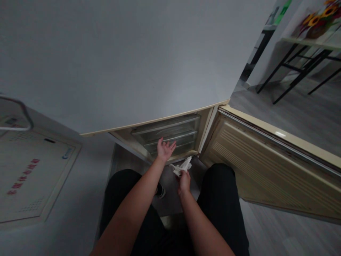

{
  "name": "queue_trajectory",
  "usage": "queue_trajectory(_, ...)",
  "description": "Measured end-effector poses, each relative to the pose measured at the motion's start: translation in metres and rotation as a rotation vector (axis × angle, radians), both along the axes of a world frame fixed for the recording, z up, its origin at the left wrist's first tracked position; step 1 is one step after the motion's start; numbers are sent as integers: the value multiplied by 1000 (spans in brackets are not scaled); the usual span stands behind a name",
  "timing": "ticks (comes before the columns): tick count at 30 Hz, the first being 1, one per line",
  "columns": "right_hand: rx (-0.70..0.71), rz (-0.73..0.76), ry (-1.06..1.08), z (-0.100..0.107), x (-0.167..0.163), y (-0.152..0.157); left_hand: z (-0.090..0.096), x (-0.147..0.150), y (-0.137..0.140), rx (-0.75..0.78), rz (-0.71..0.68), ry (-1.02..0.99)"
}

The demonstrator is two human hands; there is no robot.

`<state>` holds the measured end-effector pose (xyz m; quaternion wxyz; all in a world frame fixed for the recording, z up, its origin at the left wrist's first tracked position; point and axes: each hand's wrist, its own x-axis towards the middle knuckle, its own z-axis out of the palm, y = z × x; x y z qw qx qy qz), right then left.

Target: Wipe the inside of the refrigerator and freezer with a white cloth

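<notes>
My left hand [165, 150] reaches palm up in front of the open refrigerator compartment [205, 129], its fingers spread and nothing in them. Behind those fingers are the clear-fronted drawers [183, 124], stacked inside the compartment. Lower and to the right, my right hand [184, 182] grips a crumpled white cloth or tissue [183, 166], which sticks out beyond the fingers near the compartment's bottom edge. The pale yellow refrigerator door [247, 156] is swung wide to the right, its ribbed inner side showing.
A white panel [34, 174] with red lettering is on the left wall, below a metal handle [29, 117]. My knees [218, 185] flank my arms. At the upper right stands a table [314, 43] with dark legs, bearing sunflowers [317, 19].
</notes>
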<state>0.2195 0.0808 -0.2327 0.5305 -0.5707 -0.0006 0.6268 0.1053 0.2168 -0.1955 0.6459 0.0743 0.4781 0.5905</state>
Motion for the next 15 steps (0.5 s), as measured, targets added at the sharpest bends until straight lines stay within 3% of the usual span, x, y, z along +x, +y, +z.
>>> queue_trajectory(3, 51, 34, -70, -11, -5, -2, -12, 7, -15, -65, -140, 152)
queue_trajectory(9, 152, 210, -262, -38, -17, -7, -41, 19, -92, -146, -566, 490)
queue_trajectory(15, 171, 554, -533, -51, -24, -17, -52, 9, -120, -126, -628, 853)
